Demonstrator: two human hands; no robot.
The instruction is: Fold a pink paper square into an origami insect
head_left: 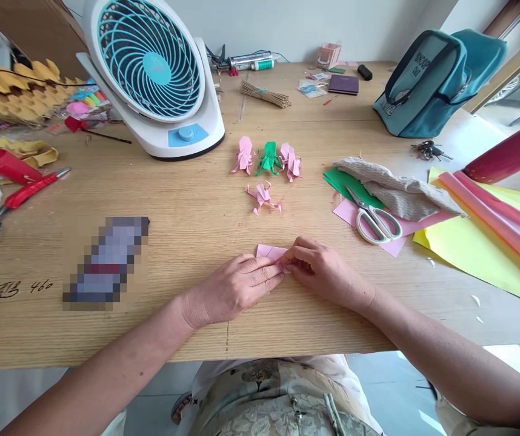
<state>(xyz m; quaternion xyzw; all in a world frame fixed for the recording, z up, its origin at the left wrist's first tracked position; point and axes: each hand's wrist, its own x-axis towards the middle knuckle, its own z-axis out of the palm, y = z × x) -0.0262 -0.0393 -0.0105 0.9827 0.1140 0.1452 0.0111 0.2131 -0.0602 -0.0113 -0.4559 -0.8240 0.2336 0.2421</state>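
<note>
A small folded piece of pink paper (270,251) lies on the wooden table, largely covered by my hands. My left hand (239,284) is closed over its near side, fingers together and pressing it down; the thumb is hidden. At the paper's right end, my right hand (319,269) pinches an edge between bent fingers and thumb. Beyond my hands stands a pink origami figure with thin limbs (262,195). Behind it is a row of a pink origami figure (243,155), a green origami figure (270,158) and another pink one (291,161).
White-handled scissors (376,224) lie on coloured paper at right, by a grey cloth (399,184) and yellow sheets (482,260). A fan (155,72) stands back left. Red-handled pliers (28,191) and a blurred phone (108,260) lie left. A teal bag (428,85) is back right.
</note>
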